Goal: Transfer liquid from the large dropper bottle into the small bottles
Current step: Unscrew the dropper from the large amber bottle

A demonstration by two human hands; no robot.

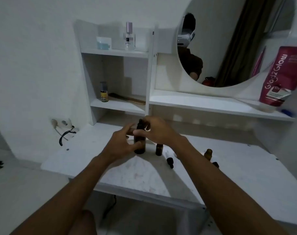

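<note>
The large amber dropper bottle point(139, 141) stands upright on the white desk point(144, 177), its black dropper cap on top. My left hand point(122, 143) curls round the bottle's body from the left. My right hand point(154, 131) reaches over from the right and pinches the dropper cap. One small amber bottle point(158, 149) stands open just right of the large one. A second small amber bottle point(208, 154) stands further right, partly behind my right forearm. A loose black dropper point(169, 162) lies on the desk between them, and another black cap point(216, 164) lies near the second bottle.
White shelves point(117, 106) behind hold a small yellow-labelled bottle point(104, 92), a brush, a perfume bottle point(129, 37) and a jar. A round mirror point(229, 41) and a red pouch point(278, 77) stand at the right. An eyelash curler point(66, 134) lies left.
</note>
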